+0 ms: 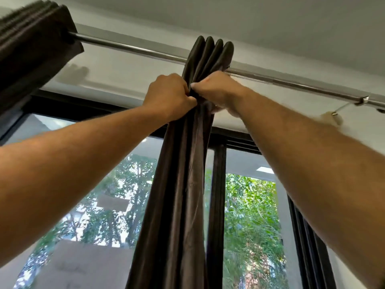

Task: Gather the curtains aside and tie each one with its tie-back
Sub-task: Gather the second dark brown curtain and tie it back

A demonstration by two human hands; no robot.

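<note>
Left hand [169,94] raised overhead, fingers curled tight into the bunched fabric of the middle curtain [181,184], gripped from the left side just below the rod. Right hand [216,90] raised likewise, closed on the same bundle from the right; thumb seen pressed against the folds, fingers wrapped behind the cloth and partly hidden. The two hands are set close together, knuckles nearly meeting across the gathered pleats. Both forearms are bare and extended upward from the lower corners of the view.

The middle curtain, dark brown, is gathered into a narrow column; four rounded folds stand above the hands where it is hung on the curtain rod [133,47]. Below the hands the fabric falls straight down past the bottom edge of the view.

The rod is a metal bar, run diagonally from upper left to right. A second curtain [31,51] of the same dark cloth is bunched at the rod's left end. A bracket [363,100] is seen on the rod at far right.

Behind the curtain, a black-framed window [216,184] is noted, green trees visible through the glass. White wall above the frame, pale ceiling [270,21] over it.
</note>
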